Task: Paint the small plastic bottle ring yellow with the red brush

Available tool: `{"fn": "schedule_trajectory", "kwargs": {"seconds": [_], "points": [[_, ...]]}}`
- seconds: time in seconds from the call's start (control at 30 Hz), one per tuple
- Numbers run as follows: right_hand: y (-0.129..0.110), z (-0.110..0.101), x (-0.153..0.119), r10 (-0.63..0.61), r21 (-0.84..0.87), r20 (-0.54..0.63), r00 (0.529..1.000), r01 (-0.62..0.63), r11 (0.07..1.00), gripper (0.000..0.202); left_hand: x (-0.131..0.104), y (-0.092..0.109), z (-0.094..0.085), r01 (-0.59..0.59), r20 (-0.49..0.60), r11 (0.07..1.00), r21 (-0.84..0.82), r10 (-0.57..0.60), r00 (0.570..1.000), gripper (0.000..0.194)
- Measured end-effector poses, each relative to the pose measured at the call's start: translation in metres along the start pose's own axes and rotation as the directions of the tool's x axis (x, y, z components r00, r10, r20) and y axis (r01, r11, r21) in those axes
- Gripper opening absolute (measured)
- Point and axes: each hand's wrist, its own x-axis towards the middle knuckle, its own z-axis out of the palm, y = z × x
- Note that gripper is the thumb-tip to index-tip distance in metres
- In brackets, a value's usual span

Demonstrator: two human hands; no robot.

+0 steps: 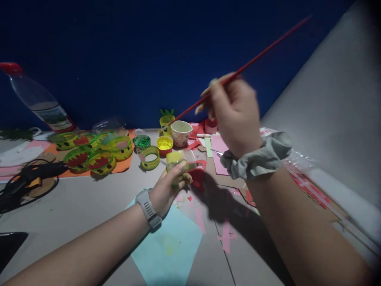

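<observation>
My right hand is raised and closed round a long red paintbrush. The brush slants down to the left, its lower end beside the rim of a patterned paper cup. Lower down, my left hand grips a clear cup lying tilted, with yellow on part of it. Just behind that cup stands a small pot of yellow paint, and to its left a pot of green paint. A yellow-green ring lies in front of the green pot.
Several painted rings lie on orange paper at the left. A bottle leans behind them, near black cables. Light-blue paper lies in front, with pink scraps beside it. A blue partition stands behind.
</observation>
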Motion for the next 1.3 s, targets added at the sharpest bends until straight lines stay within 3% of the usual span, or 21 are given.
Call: {"fn": "schedule_trajectory", "kwargs": {"seconds": [0.07, 0.17, 0.33, 0.47, 0.67, 0.97, 1.17, 1.3], "points": [[-0.01, -0.001, 0.0, -0.04, 0.133, -0.186, 0.982, 0.065, 0.989, 0.017, 0.002, -0.001, -0.001, -0.018, -0.032, 0.998, -0.063, 0.016, 0.999, 0.029], [-0.023, -0.003, -0.003, -0.075, 0.156, -0.262, 0.962, 0.119, 0.981, 0.017, 0.005, -0.002, -0.003, -0.009, -0.085, 0.994, -0.105, 0.0, 0.996, 0.032], [-0.036, -0.012, -0.006, -0.081, -0.066, -0.252, 0.964, 0.066, 0.996, 0.016, 0.007, -0.003, -0.003, -0.024, -0.109, 0.993, -0.119, 0.011, 0.994, 0.031], [-0.043, -0.021, -0.008, -0.067, -0.229, -0.127, 0.99, 0.037, 0.973, 0.016, 0.005, -0.002, 0.002, -0.018, -0.114, 0.994, -0.11, 0.005, 0.993, 0.029], [-0.041, -0.03, -0.007, -0.216, -0.419, 0.021, 0.976, 0.205, 0.885, 0.017, 0.008, -0.004, 0.004, -0.032, -0.113, 0.992, -0.125, 0.018, 0.993, 0.02], [-0.043, -0.024, -0.006, -0.274, -0.263, -0.035, 0.961, 0.255, 0.93, 0.016, 0.011, -0.004, 0.003, -0.033, -0.137, 0.994, -0.103, 0.019, 0.99, 0.026], [-0.039, -0.024, -0.007, -0.353, -0.382, 0.064, 0.934, 0.349, 0.855, 0.021, 0.01, -0.005, 0.013, -0.07, -0.164, 0.993, -0.093, 0.054, 0.985, 0.024], [-0.041, -0.025, -0.006, -0.275, -0.518, 0.065, 0.959, 0.268, 0.813, 0.041, 0.011, -0.005, 0.011, -0.06, -0.176, 0.992, -0.11, 0.04, 0.984, 0.024]]}}
